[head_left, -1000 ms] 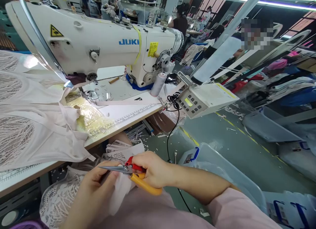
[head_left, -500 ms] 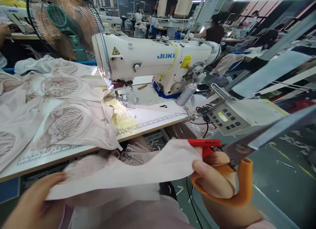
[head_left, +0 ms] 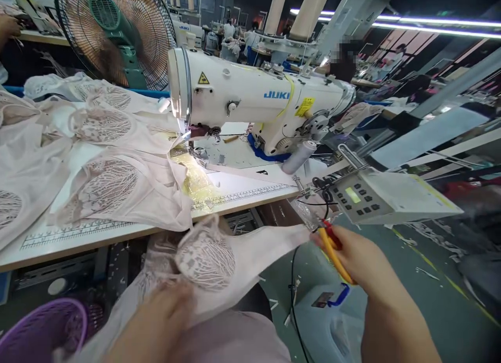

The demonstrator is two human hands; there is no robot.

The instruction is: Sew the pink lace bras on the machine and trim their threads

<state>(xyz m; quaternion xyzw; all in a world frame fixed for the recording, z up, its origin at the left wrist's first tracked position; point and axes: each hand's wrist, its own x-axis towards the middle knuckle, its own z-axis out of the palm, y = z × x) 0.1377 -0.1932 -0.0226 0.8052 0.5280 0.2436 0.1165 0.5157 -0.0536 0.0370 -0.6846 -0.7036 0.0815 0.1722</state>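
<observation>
My right hand (head_left: 354, 258) is closed round a pair of scissors (head_left: 332, 248) with orange and red handles, and it also pinches the right end of a pale pink lace garment piece (head_left: 219, 258). That piece stretches across my lap below the table edge. My left hand (head_left: 156, 321), blurred by motion, rests on the garment's lower left part; its fingers cannot be made out. A white JUKI sewing machine (head_left: 250, 96) stands on the table (head_left: 97, 232) beyond.
More pink lace pieces (head_left: 97, 180) are heaped on the table's left half. A control box (head_left: 376, 196) juts out at the right. A purple basket (head_left: 43, 331) sits lower left, a clear plastic bin (head_left: 324, 311) by my right knee. A fan (head_left: 117, 34) stands behind; people work further back.
The scissors swung down from pointing up-right to lying low in my right hand. The garment piece turned, showing its lace cup, and my left hand moved right beneath it.
</observation>
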